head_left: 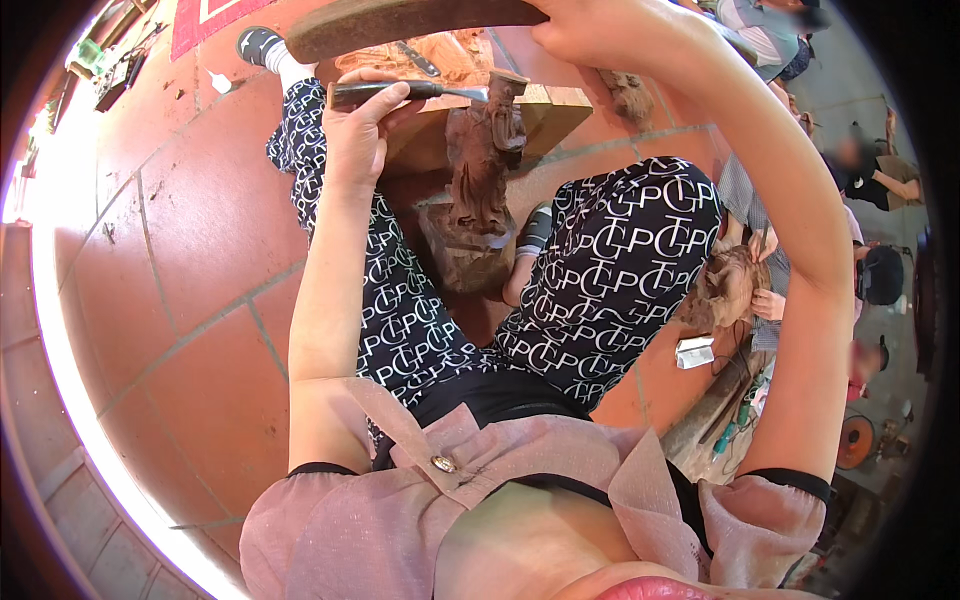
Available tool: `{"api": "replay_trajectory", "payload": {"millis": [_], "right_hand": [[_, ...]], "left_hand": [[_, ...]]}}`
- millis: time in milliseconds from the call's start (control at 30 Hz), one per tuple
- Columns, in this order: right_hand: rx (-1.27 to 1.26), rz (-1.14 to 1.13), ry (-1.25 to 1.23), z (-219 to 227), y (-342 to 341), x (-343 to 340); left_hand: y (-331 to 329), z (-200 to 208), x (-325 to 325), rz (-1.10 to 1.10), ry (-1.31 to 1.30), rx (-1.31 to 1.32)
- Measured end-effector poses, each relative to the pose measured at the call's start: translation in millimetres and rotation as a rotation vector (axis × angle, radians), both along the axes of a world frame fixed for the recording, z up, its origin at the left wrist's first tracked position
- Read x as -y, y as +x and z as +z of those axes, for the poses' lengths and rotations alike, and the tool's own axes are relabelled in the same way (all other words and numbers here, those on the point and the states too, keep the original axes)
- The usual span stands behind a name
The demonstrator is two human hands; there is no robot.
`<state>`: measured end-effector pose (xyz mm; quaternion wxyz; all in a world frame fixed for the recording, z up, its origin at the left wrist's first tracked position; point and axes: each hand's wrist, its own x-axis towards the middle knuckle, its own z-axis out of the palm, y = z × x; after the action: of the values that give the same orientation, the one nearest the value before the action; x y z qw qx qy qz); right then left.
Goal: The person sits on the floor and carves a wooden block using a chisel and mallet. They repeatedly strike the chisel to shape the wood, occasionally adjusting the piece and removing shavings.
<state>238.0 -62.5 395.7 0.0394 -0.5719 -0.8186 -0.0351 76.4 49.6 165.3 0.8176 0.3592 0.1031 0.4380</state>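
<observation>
My left hand is closed around a chisel with a dark handle. The chisel lies nearly level, its metal blade pointing right, with its tip at the upper part of a brown carved wooden figure. Between my legs, the figure leans against a wooden block, its base low on the floor. High at the top of the view, my right hand grips the end of a thick, curved wooden mallet. The mallet's body reaches left above the chisel, apart from it; its top edge is partly cut off.
Wood shavings and another dark-handled tool lie behind the block. A second carved piece rests at the far right. Beyond my right knee, a co-worker's hands touch another carving. A small white box sits on the red tiles.
</observation>
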Motion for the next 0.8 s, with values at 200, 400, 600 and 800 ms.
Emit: {"api": "replay_trajectory", "payload": {"millis": [200,400,600,800], "right_hand": [[0.072,-0.029,-0.006,4,-16,19],[0.105,-0.057,-0.028,3,-19,23],[-0.061,-0.053,0.012,5,-22,23],[-0.155,0.111,0.255,-12,1,20]], "left_hand": [[0,-17,12,-0.017,0.033,-0.174],[6,-12,12,-0.08,0.076,-0.244],[9,-8,16,-0.013,0.158,-0.247],[28,11,32,0.114,0.517,-0.369]]}}
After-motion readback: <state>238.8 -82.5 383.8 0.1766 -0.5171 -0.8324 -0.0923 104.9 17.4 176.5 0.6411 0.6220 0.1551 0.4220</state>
